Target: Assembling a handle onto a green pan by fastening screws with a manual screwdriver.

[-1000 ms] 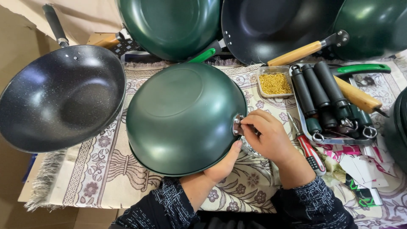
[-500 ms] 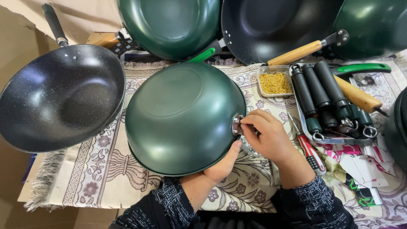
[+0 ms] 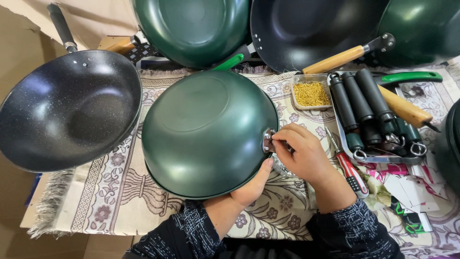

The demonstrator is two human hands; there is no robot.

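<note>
A dark green wok (image 3: 206, 129) lies upside down on the patterned cloth in front of me. My left hand (image 3: 251, 184) grips its near right rim, thumb against the edge. My right hand (image 3: 299, 153) pinches the small metal bracket (image 3: 267, 140) on the wok's right side; whether a small part sits between the fingertips is hidden.
A black speckled wok (image 3: 67, 108) sits at the left. More woks (image 3: 191, 29) lean at the back. A small tub of gold screws (image 3: 311, 93), a tray of black handles (image 3: 369, 115), wooden handles (image 3: 405, 108) and a red-and-white screwdriver (image 3: 350, 168) lie at the right.
</note>
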